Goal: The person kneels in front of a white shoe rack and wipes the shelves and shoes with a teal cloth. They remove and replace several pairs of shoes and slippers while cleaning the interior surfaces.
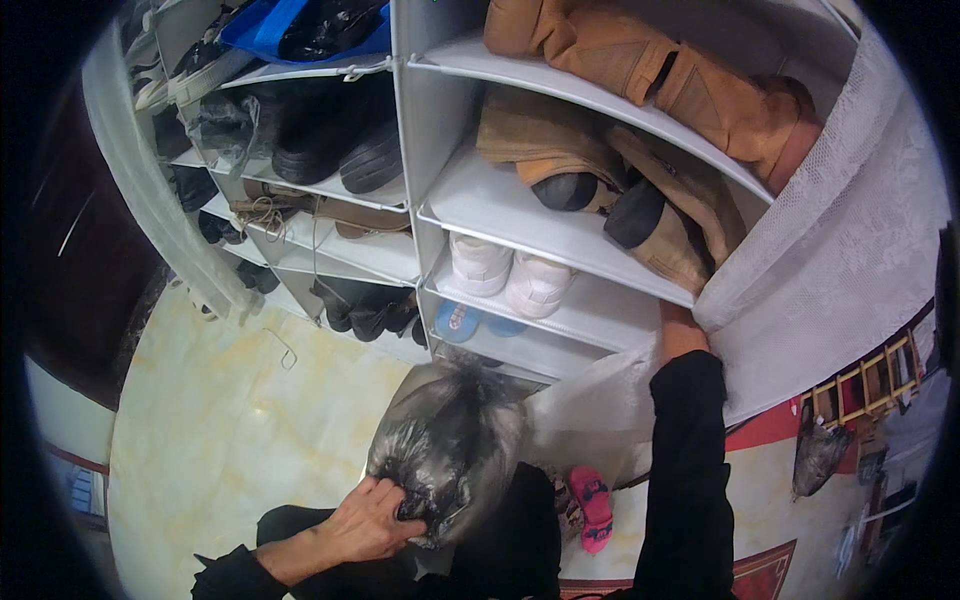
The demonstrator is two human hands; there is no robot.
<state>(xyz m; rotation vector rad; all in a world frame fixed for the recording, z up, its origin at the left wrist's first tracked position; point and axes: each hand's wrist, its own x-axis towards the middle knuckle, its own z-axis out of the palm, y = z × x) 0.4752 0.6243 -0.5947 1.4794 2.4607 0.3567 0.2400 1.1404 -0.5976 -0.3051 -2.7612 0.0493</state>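
My left hand (371,525) grips the near end of a dark translucent plastic bag (457,450), which bulges above my lap. My right arm reaches forward to the shoe rack; the visible part of my right hand (681,330) is at the rack's right edge beside the white lace curtain (832,225), and its fingers are hidden behind the shelf and curtain. Just above it, tan boots with dark toes (645,217) lie on a white shelf (480,199). White sneakers (510,274) stand one level lower, over blue slippers (457,321).
Brown-orange boots (667,75) lie on the upper right shelf. Black shoes (337,142) fill compartments at left, under a blue bag (300,34). A bent wire hook (285,350) lies on the marbled floor (247,435). Pink sandals (592,510) rest beside my legs.
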